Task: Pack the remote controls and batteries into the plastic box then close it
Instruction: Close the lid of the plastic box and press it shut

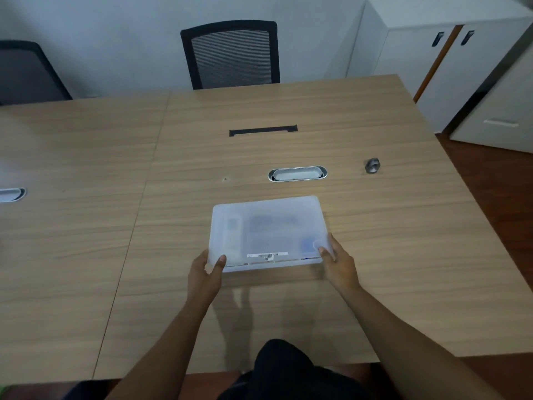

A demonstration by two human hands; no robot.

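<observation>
Both hands hold the near corners of the plastic box: the left hand has its thumb on top of the lid at the near left corner with fingers wrapped round the side, and the right hand has a narrow grip on the near right corner, fingertips pressed onto the lid's edge. The box sits flat on the table, just in front of the person and near the middle of the near edge, its translucent lid lying over it. Through the frosted plastic a pale remote control shows along the left side, a darker rectangular shape fills the middle (probably another remote, though the blur makes it hard to tell), and a bluish round patch lies at the near right corner; batteries cannot be made out for sure. A barcode label runs along the near edge. Packing looks finished, since no remotes or batteries lie loose on the table, and what seems left is pressing the lid home along the near side. Beyond the box an oval cable port is set into the table, a small grey object lies further right, and a black mesh chair stands at the far side.
</observation>
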